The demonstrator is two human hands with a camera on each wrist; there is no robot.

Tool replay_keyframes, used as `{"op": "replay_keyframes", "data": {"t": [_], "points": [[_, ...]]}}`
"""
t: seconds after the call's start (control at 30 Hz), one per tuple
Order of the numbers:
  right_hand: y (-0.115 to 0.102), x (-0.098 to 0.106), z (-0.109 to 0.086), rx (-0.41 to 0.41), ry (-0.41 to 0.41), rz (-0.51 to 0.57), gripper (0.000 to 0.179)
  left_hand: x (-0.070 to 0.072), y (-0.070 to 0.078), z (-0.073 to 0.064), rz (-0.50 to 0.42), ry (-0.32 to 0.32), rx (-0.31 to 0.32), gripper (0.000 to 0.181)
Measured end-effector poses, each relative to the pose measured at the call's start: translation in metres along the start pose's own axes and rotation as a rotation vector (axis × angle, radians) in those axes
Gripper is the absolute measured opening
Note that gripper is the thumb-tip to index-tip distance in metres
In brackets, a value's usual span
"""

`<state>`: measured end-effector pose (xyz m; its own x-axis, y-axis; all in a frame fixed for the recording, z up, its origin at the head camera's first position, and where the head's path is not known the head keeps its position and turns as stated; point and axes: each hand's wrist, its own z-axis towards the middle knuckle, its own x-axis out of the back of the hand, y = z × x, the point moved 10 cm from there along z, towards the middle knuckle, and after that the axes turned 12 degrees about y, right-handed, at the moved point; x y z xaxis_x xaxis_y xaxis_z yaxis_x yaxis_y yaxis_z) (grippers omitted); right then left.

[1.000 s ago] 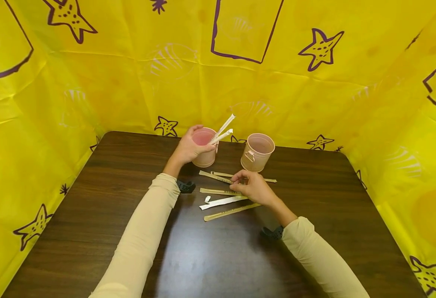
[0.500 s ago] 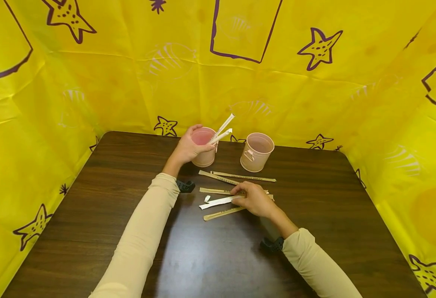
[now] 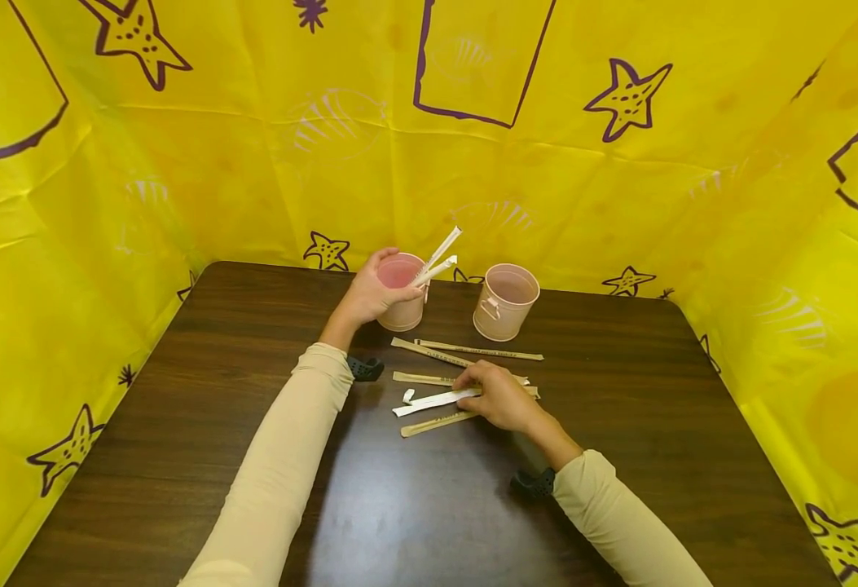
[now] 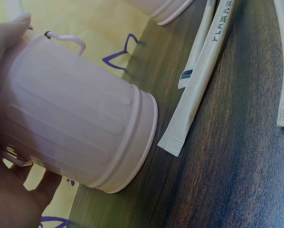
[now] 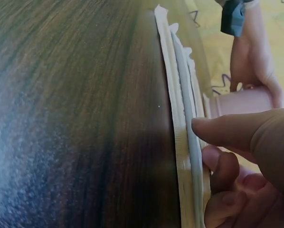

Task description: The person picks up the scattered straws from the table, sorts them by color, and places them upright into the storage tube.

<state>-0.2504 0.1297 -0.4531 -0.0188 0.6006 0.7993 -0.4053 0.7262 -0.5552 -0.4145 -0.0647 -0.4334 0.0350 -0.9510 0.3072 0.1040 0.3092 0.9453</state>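
My left hand (image 3: 366, 297) grips a small pink bucket (image 3: 404, 314) at the back of the table, fingers round its far side and thumb near the rim. Two white paper-wrapped straws (image 3: 441, 244) stick up from that bucket, leaning right. In the left wrist view, the bucket's ribbed wall (image 4: 75, 109) fills the left half. My right hand (image 3: 502, 399) pinches a white-wrapped straw (image 3: 432, 400) lying among the others, its bent end to the left. The right wrist view shows the thumb on one side of this straw (image 5: 194, 159) and the fingers on the other.
Several tan paper-wrapped straws (image 3: 437, 425) lie above and below the white one, some partly under the right hand. A second pink bucket (image 3: 502, 322) with a side handle stands at the back right. Yellow cloth (image 3: 370, 179) hangs behind the dark wooden table (image 3: 253, 326).
My right hand has moved down from the upper tan straws to the white-wrapped straw and taken hold of it. The left hand and its bucket have stayed in place.
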Motion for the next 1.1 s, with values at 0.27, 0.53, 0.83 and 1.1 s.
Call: {"op": "replay_keyframes", "data": {"t": [0.27,0.53,0.83,1.1], "points": [[-0.007,-0.006,-0.004,0.091,-0.017,-0.1,0.016,-0.001,0.002,-0.001,0.002,0.0,-0.005,0.097],[-0.015,-0.002,-0.003,0.174,0.029,-0.139,0.005,-0.002,0.0,-0.001,0.007,0.001,0.001,0.098],[-0.01,0.008,0.002,0.099,0.033,-0.034,0.004,0.0,0.001,-0.001,0.007,0.01,-0.001,0.098],[-0.007,0.021,0.007,0.056,0.037,0.043,0.006,0.001,0.002,-0.001,0.014,0.013,-0.001,0.097]]}}
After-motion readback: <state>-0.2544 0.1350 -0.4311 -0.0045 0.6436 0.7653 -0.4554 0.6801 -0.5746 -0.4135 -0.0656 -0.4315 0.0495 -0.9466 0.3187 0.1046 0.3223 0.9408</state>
